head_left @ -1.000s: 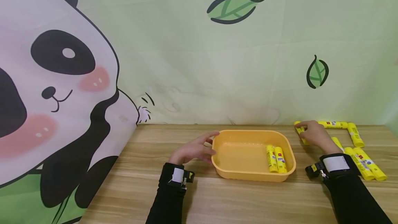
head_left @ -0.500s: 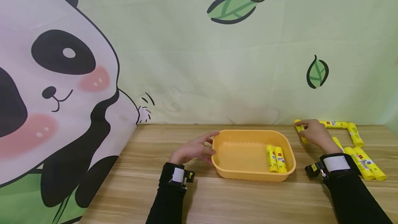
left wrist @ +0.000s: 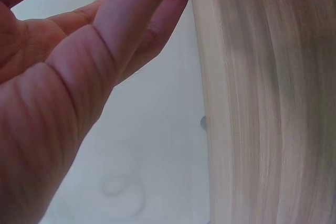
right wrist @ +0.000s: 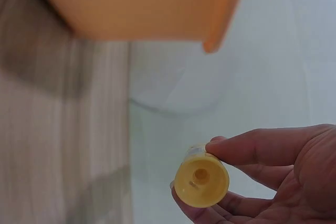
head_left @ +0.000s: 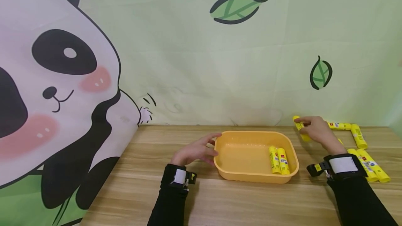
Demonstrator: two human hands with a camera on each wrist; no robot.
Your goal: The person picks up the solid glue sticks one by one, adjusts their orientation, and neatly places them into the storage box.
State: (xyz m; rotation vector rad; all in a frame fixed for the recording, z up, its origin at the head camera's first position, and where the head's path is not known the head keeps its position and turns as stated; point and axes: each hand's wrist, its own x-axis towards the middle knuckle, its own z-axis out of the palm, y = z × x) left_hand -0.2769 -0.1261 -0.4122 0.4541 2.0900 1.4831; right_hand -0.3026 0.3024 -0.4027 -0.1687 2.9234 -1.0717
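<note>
Our right hand (head_left: 318,130) pinches a yellow stick (head_left: 299,126) right of the tray (head_left: 251,177) — a fingertip hold that could let it slip; our left hand (head_left: 196,151), loosely spread, touches the tray's left rim.

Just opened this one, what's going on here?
A person is handling yellow tubes over a table. Their right hand pinches one yellow tube, which appears raised off the tabletop beyond the tray's right end. The left hand has its fingers at the left side of the orange tray. Two tubes lie side by side in the tray, and more tubes lie on the table to its right.
</note>
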